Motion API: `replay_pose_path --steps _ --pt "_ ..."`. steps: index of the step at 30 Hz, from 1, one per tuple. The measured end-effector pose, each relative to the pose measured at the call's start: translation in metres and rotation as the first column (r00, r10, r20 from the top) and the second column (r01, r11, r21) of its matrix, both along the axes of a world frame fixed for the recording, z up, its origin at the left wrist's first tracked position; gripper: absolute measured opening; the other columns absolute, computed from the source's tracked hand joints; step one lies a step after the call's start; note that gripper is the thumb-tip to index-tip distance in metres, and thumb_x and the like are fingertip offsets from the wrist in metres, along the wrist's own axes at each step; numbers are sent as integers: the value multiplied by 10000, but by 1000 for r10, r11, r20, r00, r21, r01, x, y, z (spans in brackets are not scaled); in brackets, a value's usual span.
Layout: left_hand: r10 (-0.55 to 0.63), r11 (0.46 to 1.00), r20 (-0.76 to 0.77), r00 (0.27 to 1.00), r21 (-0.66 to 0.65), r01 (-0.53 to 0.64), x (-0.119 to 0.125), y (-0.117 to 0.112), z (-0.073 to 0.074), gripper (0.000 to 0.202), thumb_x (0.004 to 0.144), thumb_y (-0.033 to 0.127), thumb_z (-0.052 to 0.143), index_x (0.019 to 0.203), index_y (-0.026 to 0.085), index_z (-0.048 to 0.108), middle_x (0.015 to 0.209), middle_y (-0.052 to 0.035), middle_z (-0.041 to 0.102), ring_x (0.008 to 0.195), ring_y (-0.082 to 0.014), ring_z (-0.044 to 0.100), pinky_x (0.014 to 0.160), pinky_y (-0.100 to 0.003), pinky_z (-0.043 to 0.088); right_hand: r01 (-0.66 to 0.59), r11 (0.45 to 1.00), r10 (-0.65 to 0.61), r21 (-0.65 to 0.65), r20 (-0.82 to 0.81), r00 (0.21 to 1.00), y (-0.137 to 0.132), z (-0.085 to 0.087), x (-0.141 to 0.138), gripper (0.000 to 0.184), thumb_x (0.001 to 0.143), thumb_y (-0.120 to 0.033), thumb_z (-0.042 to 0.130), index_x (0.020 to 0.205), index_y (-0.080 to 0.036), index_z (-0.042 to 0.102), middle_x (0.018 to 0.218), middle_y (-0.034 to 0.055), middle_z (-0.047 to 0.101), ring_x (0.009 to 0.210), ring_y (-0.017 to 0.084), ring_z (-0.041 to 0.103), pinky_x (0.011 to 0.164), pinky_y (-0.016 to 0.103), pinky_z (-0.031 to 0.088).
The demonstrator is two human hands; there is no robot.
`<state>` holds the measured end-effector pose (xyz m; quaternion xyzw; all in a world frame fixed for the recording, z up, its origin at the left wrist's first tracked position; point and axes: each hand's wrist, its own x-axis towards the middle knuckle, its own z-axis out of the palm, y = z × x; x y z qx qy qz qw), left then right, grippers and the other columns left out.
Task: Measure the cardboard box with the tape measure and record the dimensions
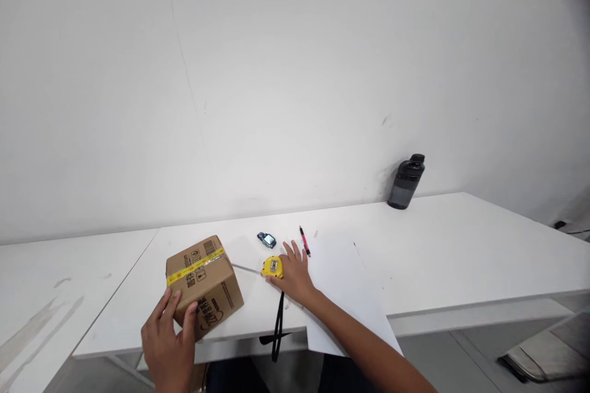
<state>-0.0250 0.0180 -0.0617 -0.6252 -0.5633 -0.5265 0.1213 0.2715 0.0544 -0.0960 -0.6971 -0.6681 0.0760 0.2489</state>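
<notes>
A small brown cardboard box (205, 282) sealed with yellow tape sits near the front edge of the white table (437, 252). My left hand (168, 338) grips its near lower corner, fingers pressed on the side. My right hand (295, 276) rests on a yellow tape measure (271, 266); a thin strip of tape runs from the measure left to the box. The measure's black strap (278, 325) hangs over the table edge.
A white sheet of paper (350, 295) lies under my right forearm and overhangs the front edge. A red pen (305, 241) and a small blue watch-like object (266, 239) lie behind the measure. A dark bottle (405, 182) stands at the wall.
</notes>
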Motion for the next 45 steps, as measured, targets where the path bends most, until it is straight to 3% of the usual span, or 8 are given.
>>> replay_pose_path --steps 9,16,22,26,28,31,35,45 --pt "93 992 -39 995 91 -89 52 14 14 425 823 474 639 1136 187 622 1405 -162 468 1415 -369 257 1118 -586 219 593 803 -586 62 -102 804 -43 3 142 678 796 -698 501 1147 -138 656 1502 175 388 1436 381 191 1110 615 162" --pt "-495 864 -375 784 -112 491 136 2 -46 376 898 344 551 1255 231 580 1352 -102 573 1344 -291 426 1073 -462 368 846 529 -844 -67 -148 516 -68 -29 230 679 782 -633 556 1158 -71 616 1296 263 559 1329 386 355 1044 520 307" --pt "-752 655 -389 531 -530 538 187 19 -69 490 941 466 460 1411 329 478 1500 -48 445 1392 -307 385 1087 -502 369 791 610 -792 -52 -14 610 -46 -3 212 677 799 -427 617 1351 -67 463 1543 233 280 1437 416 146 1089 604 201" --pt "-796 593 -336 504 -602 535 189 20 -68 436 956 483 425 1366 373 524 1522 -23 393 1403 -327 364 1113 -599 303 384 923 -384 -7 6 924 5 29 167 573 909 -316 481 1444 -153 359 1425 177 492 1309 291 455 1028 410 346" --pt "-817 554 -268 511 -611 565 183 17 -65 366 973 452 396 1210 359 659 1516 8 400 1402 -304 372 1123 -581 309 231 970 -233 -69 -11 972 33 32 142 547 929 -387 459 1433 -185 386 1221 140 657 1100 267 620 894 361 436" --pt "-820 486 -68 569 -609 627 175 14 -60 422 982 433 371 871 293 754 1462 23 488 1385 -254 408 1127 -490 362 122 987 -124 -104 -16 992 59 18 112 565 907 -441 501 1404 -176 451 1100 126 716 995 272 668 805 335 465" --pt "-730 497 132 670 -571 654 172 17 -62 329 964 422 424 1063 295 711 1405 -3 560 1369 -216 433 1109 -431 414 11 999 -11 -51 -8 1000 59 -10 95 411 940 -265 412 1318 -217 567 1151 84 710 1057 233 647 874 313 440" --pt "-766 580 -209 608 -632 513 186 18 -78 452 910 385 544 1355 302 537 1477 -33 475 1399 -264 383 1133 -482 336 -179 981 179 80 15 984 47 -15 126 465 847 -95 441 1248 -232 632 1184 59 695 1111 203 614 928 309 452"
